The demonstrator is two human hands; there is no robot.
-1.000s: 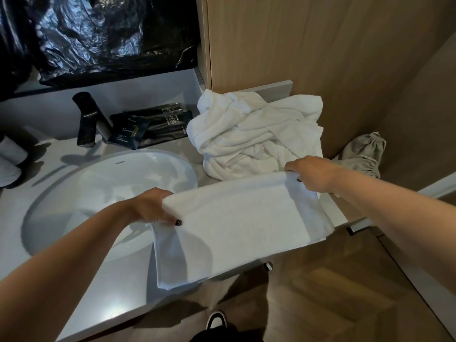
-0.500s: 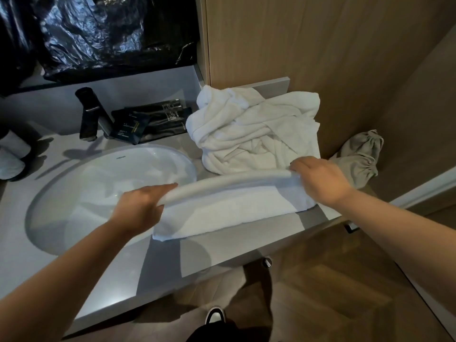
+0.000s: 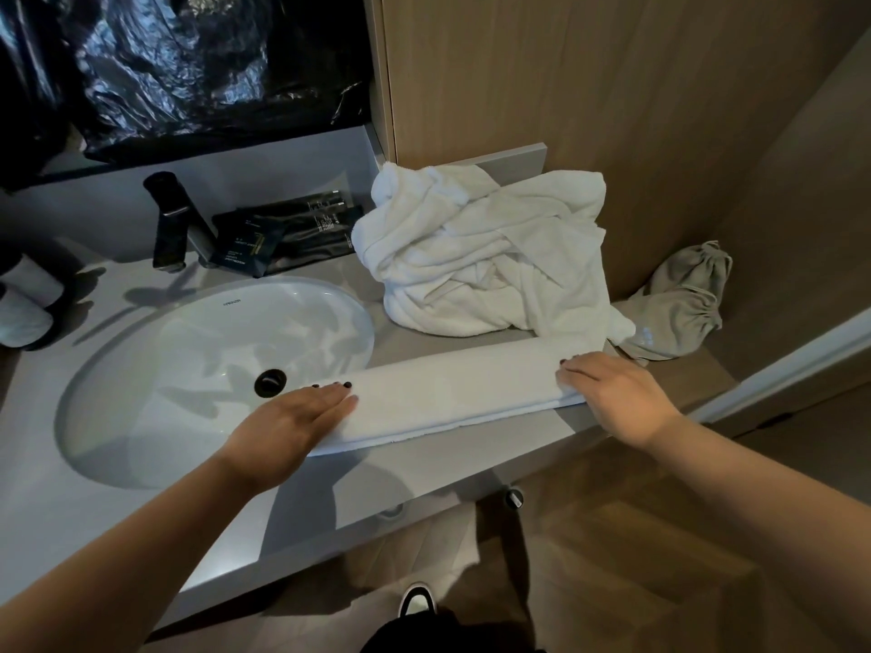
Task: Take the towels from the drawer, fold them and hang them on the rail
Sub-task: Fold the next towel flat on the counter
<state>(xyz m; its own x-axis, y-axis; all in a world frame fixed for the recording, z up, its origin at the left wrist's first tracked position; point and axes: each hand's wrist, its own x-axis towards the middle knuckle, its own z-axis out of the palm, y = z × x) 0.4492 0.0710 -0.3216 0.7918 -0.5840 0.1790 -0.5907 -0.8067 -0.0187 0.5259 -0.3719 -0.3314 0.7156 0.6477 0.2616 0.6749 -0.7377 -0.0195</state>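
A white towel (image 3: 452,393), folded into a long narrow strip, lies flat on the grey counter (image 3: 424,468) in front of the sink. My left hand (image 3: 292,426) presses flat on its left end, fingers straight. My right hand (image 3: 612,393) rests flat on its right end. Behind the strip sits a crumpled heap of white towels (image 3: 485,256) against the wooden wall. No rail and no drawer are in view.
A white oval basin (image 3: 188,360) with a dark drain lies left of the towel. Behind it stand a dark tap (image 3: 169,219) and black sachets (image 3: 283,238). A beige drawstring bag (image 3: 678,308) lies at the right. The counter's front edge drops to a wooden floor.
The towel, held up and half open a second ago, has been folded over and laid down as a narrow strip. Both hands went from gripping its edge to lying flat on it.
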